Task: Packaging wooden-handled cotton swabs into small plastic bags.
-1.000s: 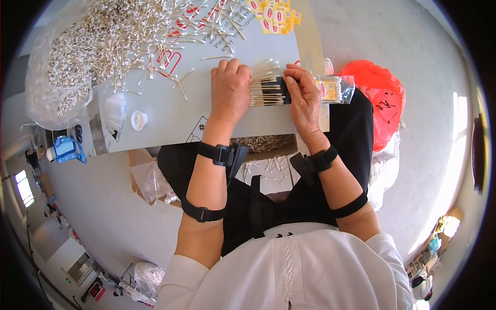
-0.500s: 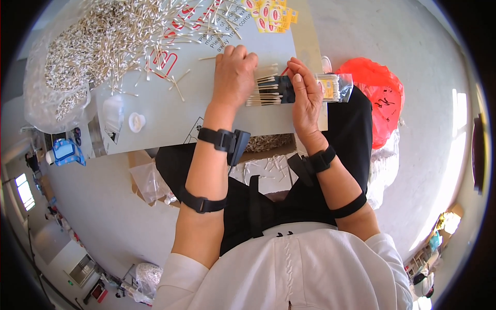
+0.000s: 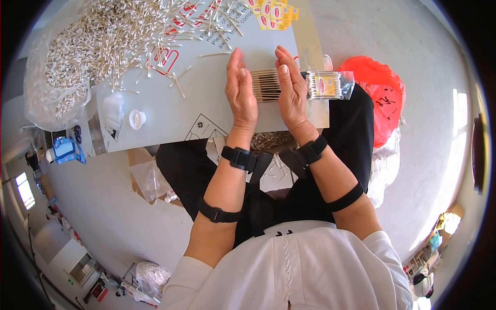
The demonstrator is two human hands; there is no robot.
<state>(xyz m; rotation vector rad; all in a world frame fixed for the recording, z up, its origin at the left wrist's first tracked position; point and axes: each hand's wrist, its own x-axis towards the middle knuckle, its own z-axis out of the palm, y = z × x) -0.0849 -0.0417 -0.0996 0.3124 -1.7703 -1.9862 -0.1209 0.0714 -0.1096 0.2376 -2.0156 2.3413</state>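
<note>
A row of cotton swabs (image 3: 265,86) lies side by side on the table between my two hands. My left hand (image 3: 242,95) stands on edge at the row's left end, fingers straight and pointing away from me. My right hand (image 3: 292,95) mirrors it at the other end, its fingers also stretched out. The palms face each other, and the swab tips are hidden behind them. Just right of my right hand lies a clear bag packed with cotton swabs (image 3: 333,86), a yellow label card (image 3: 324,85) showing inside.
A big heap of loose cotton swabs (image 3: 98,46) spills from a clear plastic bag (image 3: 39,98) at the far left. Yellow cards (image 3: 274,14) lie at the far edge. A small white cap (image 3: 137,120) sits near the front left. A red plastic bag (image 3: 374,98) is beyond the table's right edge.
My left hand has come down from above the swabs, its curled fingers now straight beside the row's left end. My right hand has shifted slightly left. The swabs now show as an even row.
</note>
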